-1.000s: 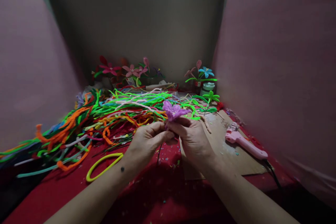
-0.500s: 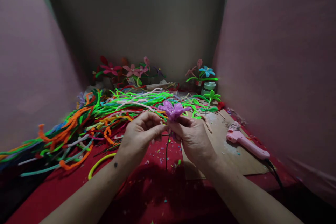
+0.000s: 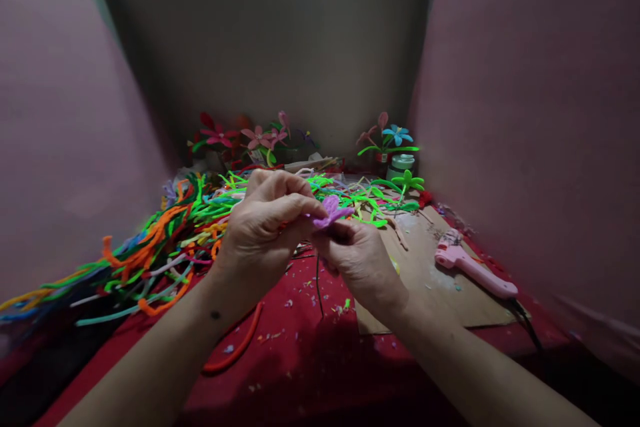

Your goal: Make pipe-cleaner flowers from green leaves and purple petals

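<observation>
A purple fuzzy pipe-cleaner flower (image 3: 331, 212) is held between both hands in the middle of the view. My right hand (image 3: 357, 257) pinches it at the base, below the petals. My left hand (image 3: 273, 220) is closed with thumb and forefinger at the flower's left side, on a petal; the fingers partly cover it. Below the hands a thin dark stem (image 3: 319, 287) hangs down, its upper end hidden by the fingers.
Heaped pipe cleaners (image 3: 165, 233) spread over the red cloth (image 3: 300, 360) at left and behind. On the right, a pink glue gun (image 3: 475, 270) lies on a cardboard sheet (image 3: 430, 307). Finished flowers (image 3: 257, 137) and a jar (image 3: 401, 163) stand at the back. A red curved strand (image 3: 237, 350) lies near my left forearm.
My left hand has risen and moved right onto the flower, its fingertips now at a petal. The flower has tilted and is more covered. My right hand keeps its hold.
</observation>
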`<state>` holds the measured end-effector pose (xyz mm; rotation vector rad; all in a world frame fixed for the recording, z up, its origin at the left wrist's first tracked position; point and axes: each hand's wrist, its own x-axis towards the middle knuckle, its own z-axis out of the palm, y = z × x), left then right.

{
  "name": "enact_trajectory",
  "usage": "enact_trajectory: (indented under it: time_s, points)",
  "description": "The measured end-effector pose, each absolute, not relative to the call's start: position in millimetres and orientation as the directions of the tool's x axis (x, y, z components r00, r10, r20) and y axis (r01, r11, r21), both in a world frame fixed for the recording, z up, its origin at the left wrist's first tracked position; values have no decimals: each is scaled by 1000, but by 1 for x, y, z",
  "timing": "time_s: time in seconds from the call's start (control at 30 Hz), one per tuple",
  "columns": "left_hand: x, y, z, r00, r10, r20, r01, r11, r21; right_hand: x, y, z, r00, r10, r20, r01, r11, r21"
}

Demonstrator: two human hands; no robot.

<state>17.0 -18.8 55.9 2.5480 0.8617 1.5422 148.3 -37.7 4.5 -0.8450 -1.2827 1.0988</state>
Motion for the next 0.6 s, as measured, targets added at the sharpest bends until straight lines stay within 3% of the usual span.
enact_trajectory:
  time_s: [0.2, 0.3, 0.4, 0.47, 0.53, 0.6]
  points:
    - [9, -9, 65, 494, 503, 709, 221, -862, 457, 152, -37, 7, -163, 956, 245, -257, 199, -946]
    - [14, -10, 69, 474, 534, 700, 262, -845, 466, 154, -36, 9, -157, 958, 242, -320, 182, -930]
    - [18, -15, 69, 344, 559, 754, 337, -823, 457, 157, -35, 11, -124, 951, 283, -359, 223, -907]
    - [18, -21, 64, 170, 621, 765, 344, -765, 544, 159, -34, 11, -95, 952, 291, -366, 238, -899]
    - [18, -26, 58, 26, 738, 674, 278, -653, 704, 161, -34, 11, -66, 955, 291, -368, 247, -896]
    - [19, -29, 51, 89, 869, 486, 206, -493, 845, 162, -34, 12, -33, 953, 302, -372, 269, -888]
